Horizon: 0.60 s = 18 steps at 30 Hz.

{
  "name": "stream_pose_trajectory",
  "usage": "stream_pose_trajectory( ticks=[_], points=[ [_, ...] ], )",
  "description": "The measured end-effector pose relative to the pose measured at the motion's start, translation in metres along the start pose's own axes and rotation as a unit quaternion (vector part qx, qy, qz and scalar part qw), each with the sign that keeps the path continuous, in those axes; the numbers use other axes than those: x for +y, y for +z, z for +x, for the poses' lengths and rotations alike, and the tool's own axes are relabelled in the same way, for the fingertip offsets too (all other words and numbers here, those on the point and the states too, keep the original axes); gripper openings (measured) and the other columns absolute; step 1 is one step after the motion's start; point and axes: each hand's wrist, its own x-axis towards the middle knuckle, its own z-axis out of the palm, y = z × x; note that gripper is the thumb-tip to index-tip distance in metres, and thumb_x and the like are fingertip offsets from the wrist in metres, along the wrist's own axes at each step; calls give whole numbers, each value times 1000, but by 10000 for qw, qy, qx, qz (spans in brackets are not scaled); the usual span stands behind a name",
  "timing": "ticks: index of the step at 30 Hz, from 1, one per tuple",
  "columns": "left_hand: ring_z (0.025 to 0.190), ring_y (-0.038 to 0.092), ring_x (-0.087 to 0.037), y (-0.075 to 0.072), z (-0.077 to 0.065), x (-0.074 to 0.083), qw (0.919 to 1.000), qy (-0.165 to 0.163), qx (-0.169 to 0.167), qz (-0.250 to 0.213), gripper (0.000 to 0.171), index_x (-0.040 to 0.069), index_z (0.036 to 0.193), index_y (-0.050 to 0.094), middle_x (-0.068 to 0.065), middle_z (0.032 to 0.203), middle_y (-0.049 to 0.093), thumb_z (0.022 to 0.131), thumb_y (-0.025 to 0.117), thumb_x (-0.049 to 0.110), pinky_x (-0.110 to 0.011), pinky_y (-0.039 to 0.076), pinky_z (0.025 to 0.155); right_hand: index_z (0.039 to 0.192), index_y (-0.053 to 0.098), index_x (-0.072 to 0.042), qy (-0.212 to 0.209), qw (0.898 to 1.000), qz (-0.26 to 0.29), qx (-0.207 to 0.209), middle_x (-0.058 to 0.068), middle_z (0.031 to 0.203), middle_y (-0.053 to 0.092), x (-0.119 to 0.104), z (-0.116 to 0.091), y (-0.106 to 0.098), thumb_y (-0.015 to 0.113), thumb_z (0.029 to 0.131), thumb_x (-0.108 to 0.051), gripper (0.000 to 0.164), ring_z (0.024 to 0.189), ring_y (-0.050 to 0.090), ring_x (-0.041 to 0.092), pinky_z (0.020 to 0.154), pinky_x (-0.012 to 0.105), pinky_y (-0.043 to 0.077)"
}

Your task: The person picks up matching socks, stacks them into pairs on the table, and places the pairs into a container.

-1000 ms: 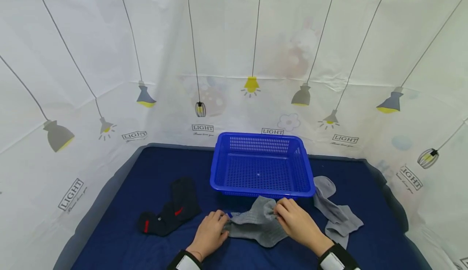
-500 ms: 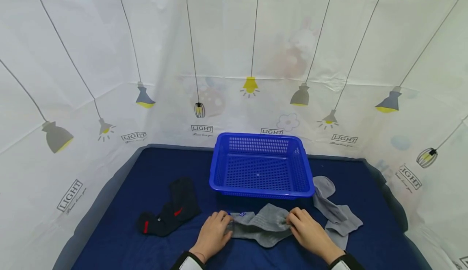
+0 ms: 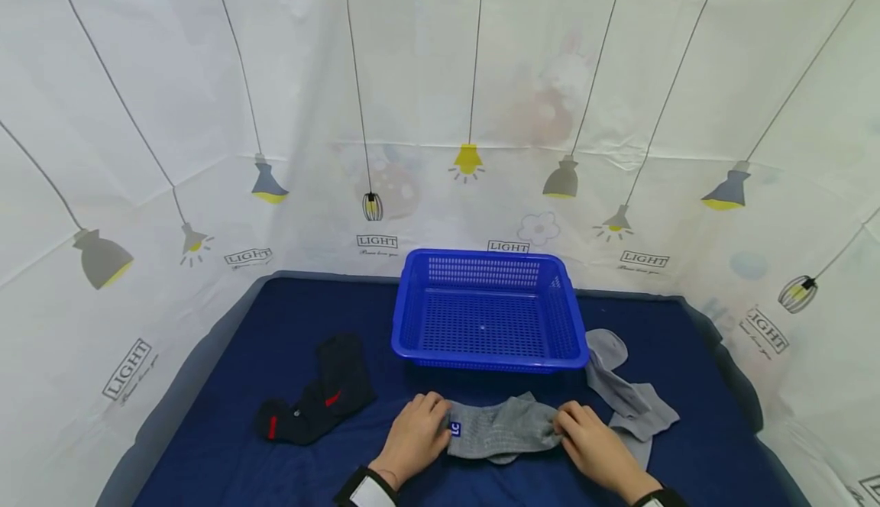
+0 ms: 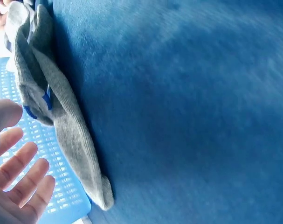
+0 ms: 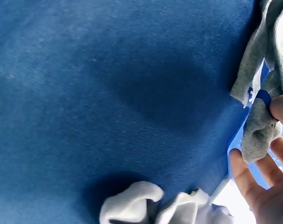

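A pair of grey ribbed socks point(image 3: 505, 427) with a blue "LC" patch lies stretched sideways between the hands in the head view. At its patch end is the left hand point(image 3: 418, 434); the left wrist view shows that hand point(image 4: 20, 163) with spread, loosely bent fingers beside the grey sock point(image 4: 73, 130), pinching nothing. My right hand point(image 3: 594, 446) pinches the other end. In the right wrist view the thumb of the right hand point(image 5: 272, 186) presses on the grey sock point(image 5: 258, 135), with fingers beneath it.
A blue plastic basket point(image 3: 481, 358) stands behind the socks. Black socks point(image 3: 344, 373) with red marks lie to the left. Paler grey socks point(image 3: 635, 400) lie to the right, next to the right hand. Everything rests on a dark blue cloth point(image 3: 275, 324) before a white lamp-print curtain point(image 3: 426, 72).
Both hands have shifted right, the right one pulling its end of the grey socks outward. The upper sock has flattened and its blue patch now faces up.
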Motion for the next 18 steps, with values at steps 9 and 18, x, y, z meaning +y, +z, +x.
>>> stream_pose_trajectory(
  ticks=[9,18],
  points=[
    [77,53,-13,6,-3,7,9997,10,-236,81,27,18,97,63,5,93,56,72,71,26,-31,45,68,88,54,-20,102,9998,32,-157,-7,99,48,2,-8,5,74,68,-5,33,82,47,10,64,29,45],
    [80,54,-14,14,-6,8,9987,206,-435,176,30,18,99,62,4,94,55,72,73,27,-31,45,75,102,56,-19,498,9956,230,-761,7,114,51,-1,-12,5,77,69,-24,39,95,54,23,70,39,48]
  ],
)
